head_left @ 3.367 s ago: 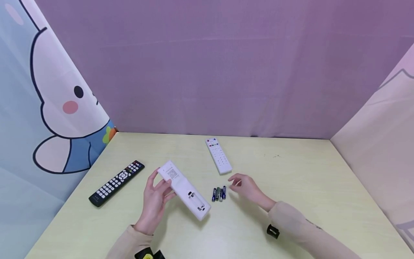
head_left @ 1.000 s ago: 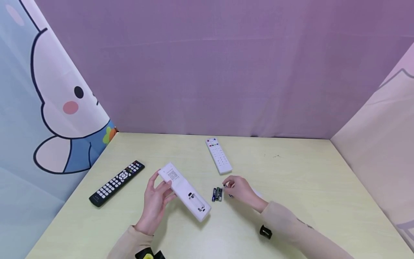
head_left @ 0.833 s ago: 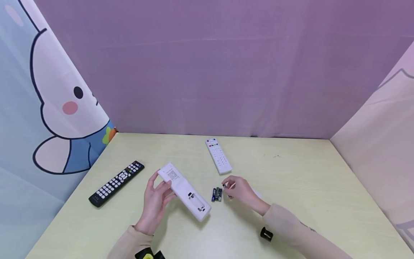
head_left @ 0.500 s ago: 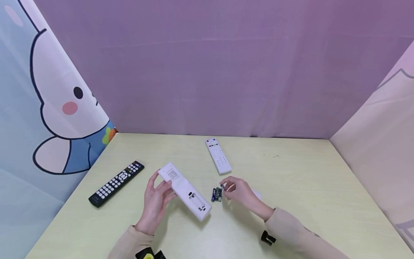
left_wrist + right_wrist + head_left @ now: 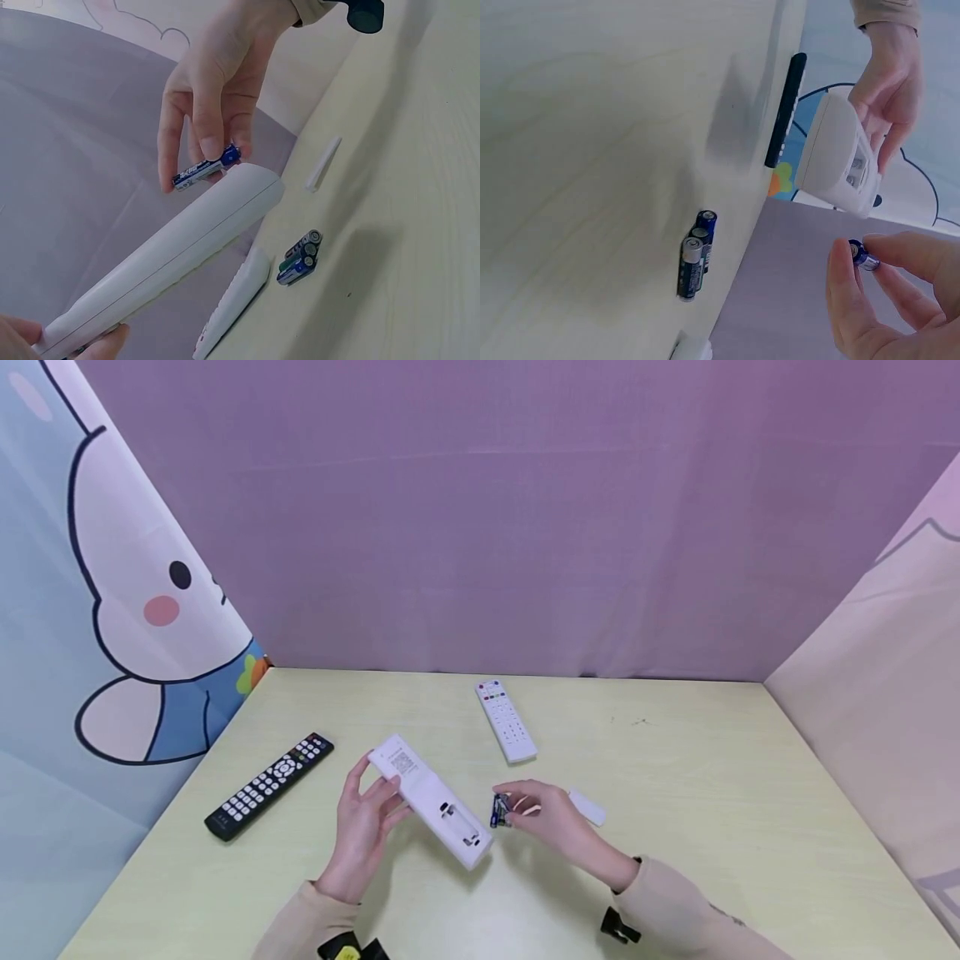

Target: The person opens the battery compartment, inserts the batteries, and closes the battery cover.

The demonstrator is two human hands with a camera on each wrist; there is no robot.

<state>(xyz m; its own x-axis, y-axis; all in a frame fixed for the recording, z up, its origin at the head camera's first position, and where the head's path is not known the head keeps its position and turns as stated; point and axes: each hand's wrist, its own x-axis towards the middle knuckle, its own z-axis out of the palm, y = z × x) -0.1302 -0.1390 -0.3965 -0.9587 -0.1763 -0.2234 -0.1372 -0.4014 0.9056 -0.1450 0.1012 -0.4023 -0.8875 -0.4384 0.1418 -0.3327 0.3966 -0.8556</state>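
Note:
My left hand (image 5: 362, 828) grips a white remote control (image 5: 429, 795) by its far end, tilted, its back facing up. The bare battery compartment (image 5: 460, 825) with metal springs shows at the near end. Between thumb and fingers, my right hand (image 5: 553, 817) pinches a blue-and-silver AA-size battery (image 5: 206, 168), lifted off the table. In the left wrist view this battery is close beside the remote's near end. Three more batteries (image 5: 694, 262) lie side by side on the table, partly covered by the right fingers in the head view.
A white battery cover (image 5: 587, 807) lies behind the right hand. Farther back rests a second white remote (image 5: 507, 722), buttons up. To the left is a black remote (image 5: 270, 786). The pale table (image 5: 690, 777) meets a purple cloth at its back edge.
My right hand has picked the rightmost battery out of the row and carried it leftward toward the held remote. The battery cover behind it has come into view. The left hand barely moves.

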